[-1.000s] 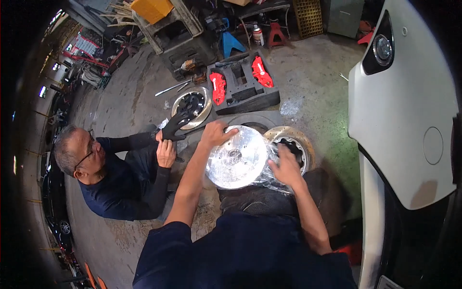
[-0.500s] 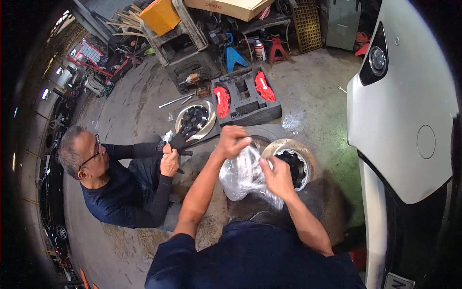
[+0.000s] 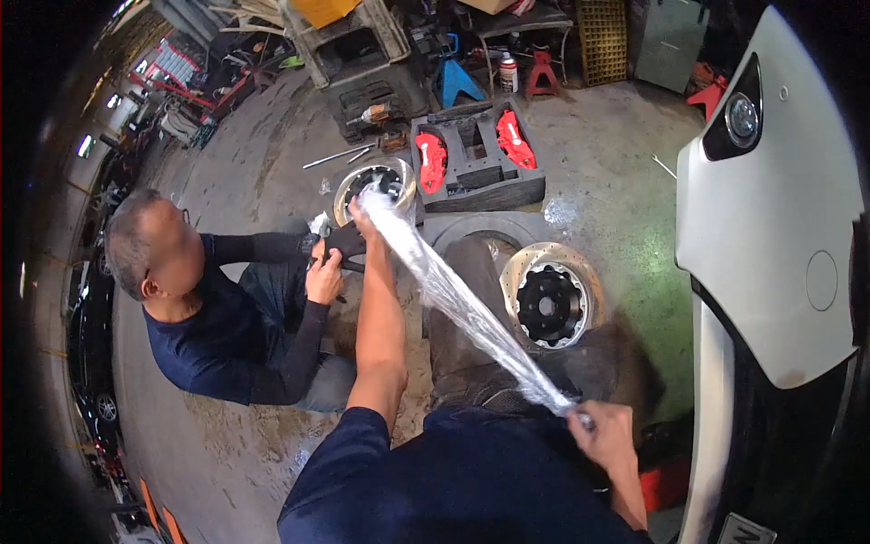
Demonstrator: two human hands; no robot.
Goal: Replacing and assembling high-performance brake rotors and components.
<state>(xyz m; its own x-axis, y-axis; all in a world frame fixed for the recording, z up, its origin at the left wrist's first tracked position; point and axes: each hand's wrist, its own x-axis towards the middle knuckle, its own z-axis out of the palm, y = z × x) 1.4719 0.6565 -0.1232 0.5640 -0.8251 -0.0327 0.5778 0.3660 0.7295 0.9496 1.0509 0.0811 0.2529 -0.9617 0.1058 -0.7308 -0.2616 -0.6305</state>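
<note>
**Controller:** State the work area first.

**Operator:** Workshop, concrete floor [image 3: 607, 145]. A white car panel [image 3: 770, 227] bounds the right side of my head view. At the left a co-worker [image 3: 227, 317] crouches, with a bare hand [image 3: 323, 279] close against a gloved hand [image 3: 347, 243].

**Controller:** Report hand status.

**Operator:** My left hand [image 3: 362, 220] is closed on the upper end of a strip of clear film [image 3: 458, 301]. My right hand [image 3: 605, 433] is clenched around the lower end, close to my body. The film runs straight and diagonal between them, above my leg [image 3: 460, 358].

**Controller:** State what is complete.

**Operator:** In my judgement, the film is clear of the near brake disc [image 3: 550, 305]. That disc lies face up beside my leg, drilled ring and black centre exposed. The far brake disc [image 3: 388, 179] also looks bare, though the film overlaps part of it in this view.

**Controller:** State what is outstanding.

**Operator:** The film is not set down, so neither hand is free. Two red calipers [image 3: 432, 163] remain seated in the dark foam tray [image 3: 494, 193]. The undersides of both discs are hidden; I cannot tell whether wrapping remains there.
</note>
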